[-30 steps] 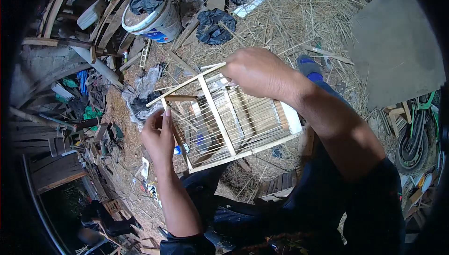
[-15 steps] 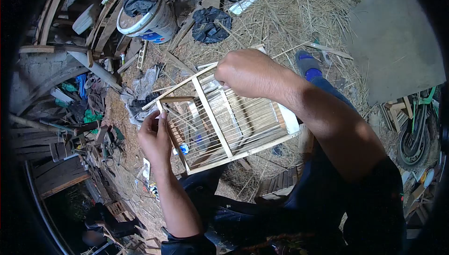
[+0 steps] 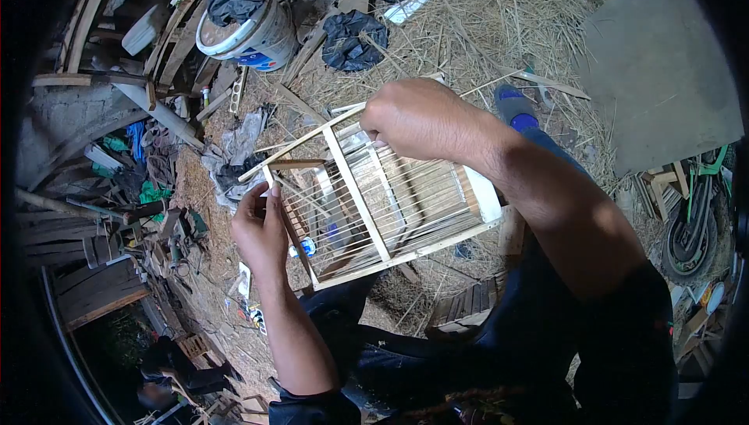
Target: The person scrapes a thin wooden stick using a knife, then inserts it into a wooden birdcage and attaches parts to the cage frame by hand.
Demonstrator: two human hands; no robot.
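A small cage of pale wooden strips and thin parallel sticks (image 3: 356, 193) lies tilted over my lap. My left hand (image 3: 260, 226) grips the dark wooden edge at the cage's left end, thumb on the near face and fingers behind. At the top edge, my right hand (image 3: 399, 117) is closed with knuckles up; its fingertips are mostly hidden, and whatever they pinch cannot be made out. A white panel (image 3: 482, 195) forms part of the cage's right end.
A white bucket (image 3: 257, 47) with black plastic stands at the upper left. Straw (image 3: 499, 27) covers the ground. A grey board (image 3: 663, 66) lies at right, above a wheel (image 3: 686, 246). At lower left another person (image 3: 175, 370) is partly visible.
The view has shifted very slightly. Both hands keep nearly the same places on the cage.
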